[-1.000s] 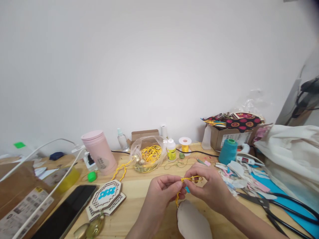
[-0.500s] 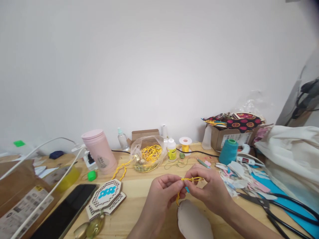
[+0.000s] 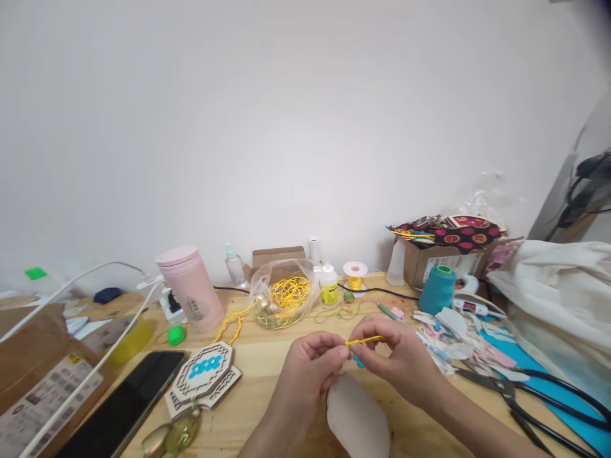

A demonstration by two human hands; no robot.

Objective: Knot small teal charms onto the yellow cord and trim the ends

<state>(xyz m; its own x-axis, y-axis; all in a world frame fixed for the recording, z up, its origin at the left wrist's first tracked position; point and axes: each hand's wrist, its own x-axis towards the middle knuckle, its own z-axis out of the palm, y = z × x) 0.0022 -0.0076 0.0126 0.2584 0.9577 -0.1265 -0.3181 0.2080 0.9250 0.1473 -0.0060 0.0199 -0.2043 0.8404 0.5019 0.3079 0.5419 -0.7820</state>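
Observation:
A yellow cord (image 3: 365, 340) runs between my two hands, pinched at both sides. My left hand (image 3: 312, 364) grips it between thumb and forefinger. Close beside, my right hand (image 3: 389, 353) has thumb and fingers closed on the cord's other part. A bit of bright blue (image 3: 358, 361) shows under the right fingertips; its kind is unclear. Below the hands hangs or leans a pale flat piece (image 3: 358, 416) with a rounded edge; how it joins the cord is hidden. To the left lie hexagonal wooden pendants (image 3: 203, 375) with blue inlay and a yellow twisted cord.
Behind my hands stand a plastic bag of yellow cord (image 3: 290, 292), a glue bottle (image 3: 329, 286) and a spool (image 3: 355, 277). Black-handled scissors (image 3: 508, 388), fabric scraps (image 3: 453, 327) and a teal thread cone (image 3: 438, 291) are right. A phone (image 3: 126, 404) and pink tumbler (image 3: 191, 289) are left.
The pale flat piece has swung a little to the left under my hands. The cord's loop end, spread before, now looks drawn together in my right hand.

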